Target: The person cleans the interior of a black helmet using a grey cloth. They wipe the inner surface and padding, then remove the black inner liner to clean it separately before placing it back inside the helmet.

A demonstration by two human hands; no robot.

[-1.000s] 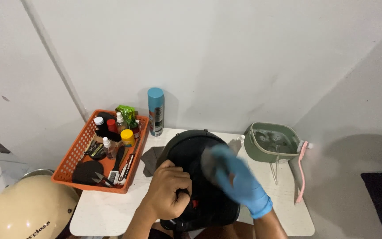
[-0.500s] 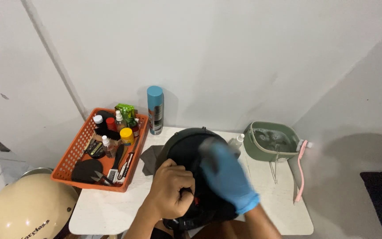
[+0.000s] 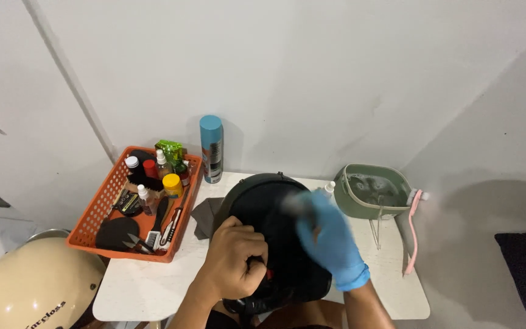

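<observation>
where the white table [image 3: 141,286] ends at its left edge, a cream helmet [image 3: 31,286] sits lower down, off the table and partly out of view. an orange basket [image 3: 92,210] rests on the back left corner of the table, filled with small bottles, a yellow-capped jar [image 3: 172,184], a green packet [image 3: 170,149], a black round pad [image 3: 115,232] and a few small tools. just right of the basket, at the back edge against the wall, a blue spray can [image 3: 212,148] stands upright. a dark grey cloth [image 3: 205,216] lies between the basket and the black helmet [image 3: 263,201], partly tucked under the helmet. the black helmet sits at the middle of the table toward the front edge, close to the person. the bare left hand [image 3: 235,259] is curled tight on the helmet's lower left rim, its grip closed around the edge. the right hand [image 3: 327,237], in a blue glove, lies on the upper right of the shell; it is blurred, so i cannot tell whether its grip is closed on anything. just behind the glove a small white bottle [image 3: 330,189] stands near the green tub [image 3: 375,192], which sits at the back right of the table holding water. a pink brush [image 3: 413,234] lies along the right edge.
</observation>
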